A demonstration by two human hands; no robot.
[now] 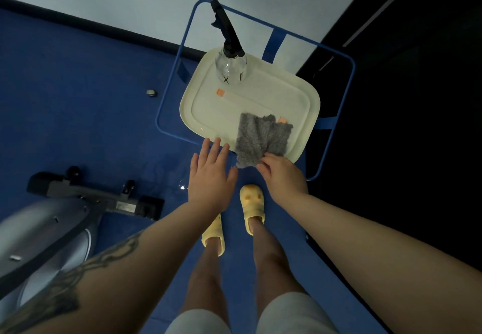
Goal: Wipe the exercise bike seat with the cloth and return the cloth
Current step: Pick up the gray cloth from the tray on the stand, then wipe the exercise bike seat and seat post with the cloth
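Note:
A grey fluffy cloth (260, 136) lies on the near right part of a cream tray (206, 114), its near edge hanging over the tray's rim. My right hand (283, 174) has its fingers curled onto the cloth's near edge. My left hand (211, 174) hovers flat with fingers spread just left of the cloth, near the tray's front rim, holding nothing. The exercise bike (49, 229) shows only its grey housing and base at the lower left; its seat is out of view.
A clear spray bottle (230, 63) with a black trigger stands on the tray's far end. The tray rests on a blue-framed stand (347, 98). Blue floor surrounds it, with a white wall beyond. My feet in yellow clogs (251, 208) stand before the stand.

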